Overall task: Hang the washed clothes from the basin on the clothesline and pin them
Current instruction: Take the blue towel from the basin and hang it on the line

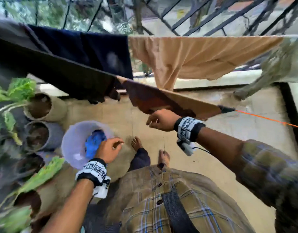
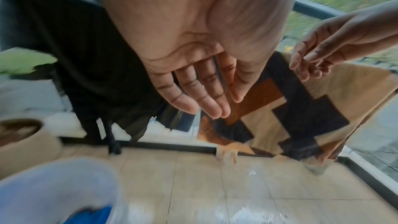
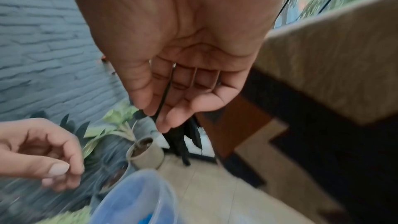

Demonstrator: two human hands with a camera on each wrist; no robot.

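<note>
A pale lilac basin (image 1: pixel 72 148) on the tiled floor holds a crumpled blue cloth (image 1: pixel 94 143). My left hand (image 1: pixel 117 143) hovers just above its right rim, fingers relaxed and holding nothing; in the left wrist view the left hand (image 2: pixel 224 106) shows straight fingers. A brown, black and tan patterned cloth (image 1: pixel 170 100) hangs over the orange clothesline (image 1: pixel 266 118), with a black pin (image 1: pixel 226 108) at its right end. My right hand (image 1: pixel 150 121) is right under the cloth's lower edge, loosely spread and empty. A dark garment (image 1: pixel 60 69) hangs to the left.
Several plant pots (image 1: pixel 44 106) with green leaves stand left of the basin. On a farther line hang a tan garment (image 1: pixel 195 56) and an olive one (image 1: pixel 283 64). My bare feet (image 1: pixel 136 142) stand on the tiles beside the basin. A black railing (image 1: pixel 212 14) closes the balcony.
</note>
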